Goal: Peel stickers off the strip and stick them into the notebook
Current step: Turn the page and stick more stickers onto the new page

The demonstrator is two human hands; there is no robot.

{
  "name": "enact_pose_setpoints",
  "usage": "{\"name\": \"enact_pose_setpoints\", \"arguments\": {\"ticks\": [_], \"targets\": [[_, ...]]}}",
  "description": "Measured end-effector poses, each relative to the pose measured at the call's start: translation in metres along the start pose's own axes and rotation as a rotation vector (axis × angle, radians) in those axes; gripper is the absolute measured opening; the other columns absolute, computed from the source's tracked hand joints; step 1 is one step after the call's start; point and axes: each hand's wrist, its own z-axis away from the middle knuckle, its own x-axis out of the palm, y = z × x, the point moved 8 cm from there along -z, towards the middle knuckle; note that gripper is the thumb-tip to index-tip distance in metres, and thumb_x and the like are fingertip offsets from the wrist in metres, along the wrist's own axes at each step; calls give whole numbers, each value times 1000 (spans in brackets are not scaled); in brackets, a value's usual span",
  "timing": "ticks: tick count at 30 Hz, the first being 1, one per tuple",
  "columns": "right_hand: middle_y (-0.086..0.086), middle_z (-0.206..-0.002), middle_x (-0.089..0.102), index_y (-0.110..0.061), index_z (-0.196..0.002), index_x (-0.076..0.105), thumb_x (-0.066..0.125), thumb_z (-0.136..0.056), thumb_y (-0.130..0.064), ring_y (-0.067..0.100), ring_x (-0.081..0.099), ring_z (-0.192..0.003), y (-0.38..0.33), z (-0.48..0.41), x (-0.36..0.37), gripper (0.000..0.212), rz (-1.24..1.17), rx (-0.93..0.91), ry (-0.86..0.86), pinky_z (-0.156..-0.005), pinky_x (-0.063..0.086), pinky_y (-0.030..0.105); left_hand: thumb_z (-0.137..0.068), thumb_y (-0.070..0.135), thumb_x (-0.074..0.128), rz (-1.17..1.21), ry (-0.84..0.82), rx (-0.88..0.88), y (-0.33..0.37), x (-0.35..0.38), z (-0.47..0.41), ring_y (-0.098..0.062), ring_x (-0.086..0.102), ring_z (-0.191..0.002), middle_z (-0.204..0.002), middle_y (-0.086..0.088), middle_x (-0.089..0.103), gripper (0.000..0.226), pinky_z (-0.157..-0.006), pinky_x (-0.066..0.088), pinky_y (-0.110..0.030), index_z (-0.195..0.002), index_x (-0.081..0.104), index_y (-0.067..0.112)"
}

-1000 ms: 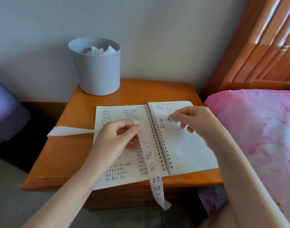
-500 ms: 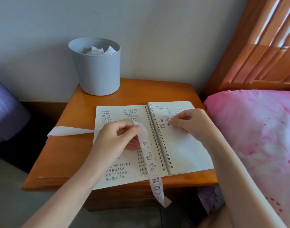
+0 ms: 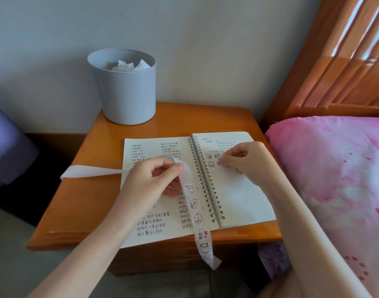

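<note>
1. table: the notebook's near edge overhangs the front, so a forearm leaning there could tip or slide it.
2. notebook: it lies open on the table, and the right page takes the stickers. only the right hand steadies that page, so a sideways push could shift it and set the sticker crooked.
3. strip: it runs from the table's left side under the left hand, folds over the left page and hangs off the front. if the grip slackens, the hanging tail may drag it down. a sharp fold could lift the next stickers early.
4. left hand: fingers curled, thumb and forefinger clamped on the strip at the fold.
5. right hand: fingers curled, thumb and forefinger tips together on the sticker.
6. sticker: on the right page near the spiral, just beside three others. whether it lies fully flat is hard to tell. it could overlap a neighbour, crease, or cling to the fingertip on release.
</note>
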Motion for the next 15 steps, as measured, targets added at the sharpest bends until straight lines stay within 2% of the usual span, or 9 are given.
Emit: {"name": "enact_pose_setpoints", "arguments": {"ticks": [4,9,12,15], "targets": [[0,-70,66,-24,-64,65,75,-78,-18,17,55,-61,0,-1,1,18,41,-6,12,-57,43,30,-92,19,59,2,-1,-7,-1,0,0,-14,72,-74,-80,-2,76,17,-69,61,-27,-87,74,13],[-7,-65,57,-17,-74,67,76,-78,-18,6,46,-53,0,0,0,10,68,-31,40,-42,32,13,-92,20,60,-6,3,-7,0,0,0,-14,72,-73,-79,0,76,17,-68,61,-26,-86,74,14],[-8,-67,56,-14,-83,68,75,-79,-19,5,45,-55,1,0,0,9,96,-44,46,-39,33,12,-92,20,59,-7,4,-11,-1,0,0,-15,72,-73,-79,-1,76,17,-68,61,-26,-86,74,13],[-6,-76,55,-18,-92,60,72,-82,-23,5,46,-60,4,-3,-2,16,142,-32,76,-44,31,16,-92,20,60,-4,7,-14,-1,-1,0,-15,72,-73,-79,-2,76,17,-68,61,-26,-85,74,13]]}}
